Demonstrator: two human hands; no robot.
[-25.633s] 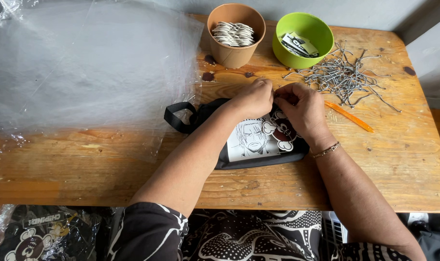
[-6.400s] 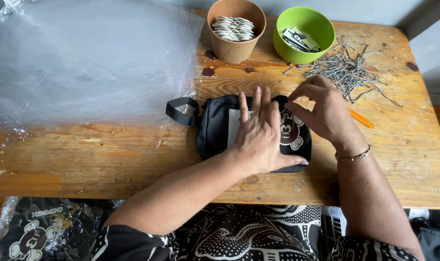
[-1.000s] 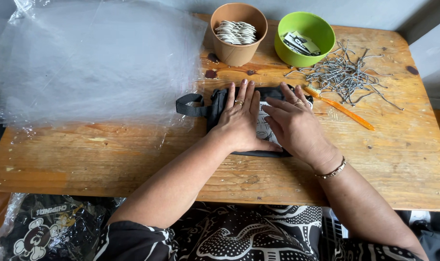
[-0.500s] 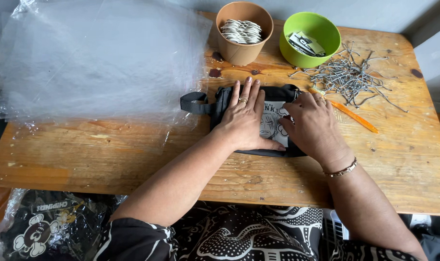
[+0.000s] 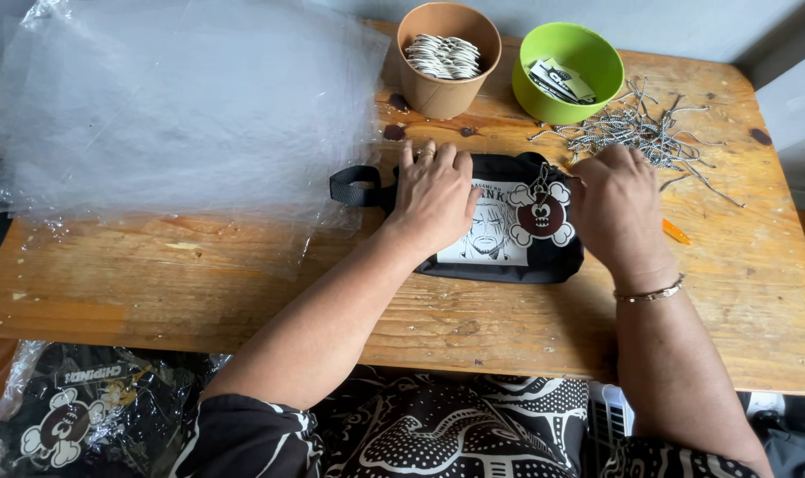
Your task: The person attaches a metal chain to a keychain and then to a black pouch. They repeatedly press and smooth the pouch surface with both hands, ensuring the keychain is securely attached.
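Note:
A black pouch (image 5: 500, 265) with a black-and-white printed face panel lies flat on the wooden table (image 5: 243, 292). A brown-and-white cartoon tag (image 5: 540, 213) hangs by a small chain on its front. My left hand (image 5: 433, 193) presses on the pouch's left part, fingers curled over its top edge near the black loop strap (image 5: 354, 187). My right hand (image 5: 616, 205) rests at the pouch's right end, fingers bent over the edge. Neither hand lifts the pouch.
A stack of clear plastic bags (image 5: 172, 115) covers the table's left. A brown paper cup (image 5: 448, 58) of tags and a green bowl (image 5: 568, 60) of cards stand at the back. A pile of ball chains (image 5: 637, 128) and an orange stick (image 5: 677, 232) lie right. Bagged pouches (image 5: 75, 416) sit below.
My hands have slid apart across the pouch, uncovering the printed panel and the cartoon tag. My right hand moved right to the pouch's end and now covers most of the orange stick.

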